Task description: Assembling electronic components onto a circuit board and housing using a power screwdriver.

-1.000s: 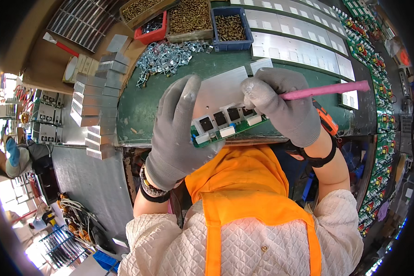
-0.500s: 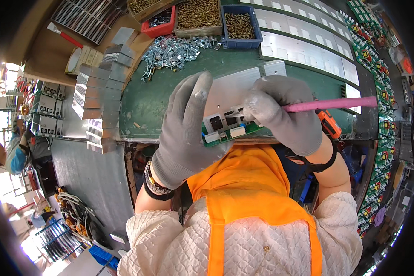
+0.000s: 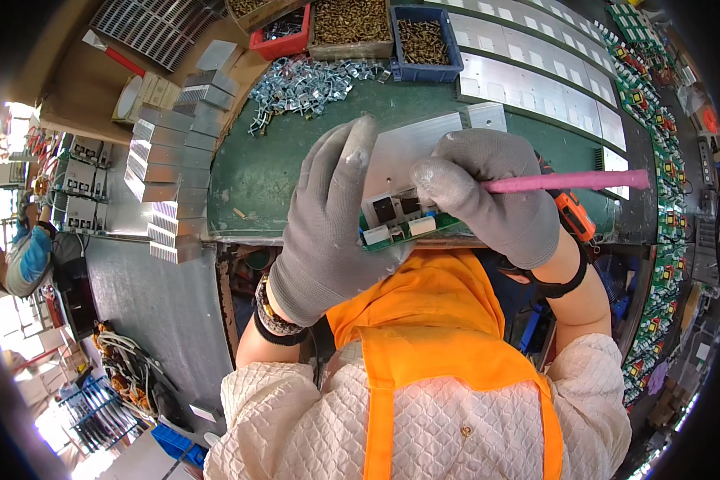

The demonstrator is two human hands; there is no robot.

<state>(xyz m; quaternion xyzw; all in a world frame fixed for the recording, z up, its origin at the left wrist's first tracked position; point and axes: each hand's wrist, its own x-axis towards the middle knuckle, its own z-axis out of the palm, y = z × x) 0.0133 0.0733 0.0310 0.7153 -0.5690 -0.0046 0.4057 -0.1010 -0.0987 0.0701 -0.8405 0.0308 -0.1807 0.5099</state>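
A green circuit board (image 3: 426, 234) with white blocks and black parts lies at the bench's front edge, against a flat silver heat sink (image 3: 416, 148). My left hand (image 3: 324, 216), in a grey glove, is at the board's left end. Its fingers stretch up beside the heat sink, and its thumb bears on the board's near edge. My right hand (image 3: 488, 188), also gloved, is closed in a pinch around a pink rod-shaped tool (image 3: 576, 182). The tool's pink end sticks out to the right. Its working tip is mostly hidden by my fingers above the board's black parts.
Silver clips (image 3: 304, 90) are heaped behind my left hand. A blue bin (image 3: 426, 48) of brass screws stands behind. Finned heat sinks (image 3: 168, 160) line the left side, and long metal plates (image 3: 528, 88) the back right. An orange power tool (image 3: 574, 216) lies beside my right wrist.
My right hand and the pink tool have shifted slightly left. The board and heat sink sit a little further right in view. My left hand keeps its pose.
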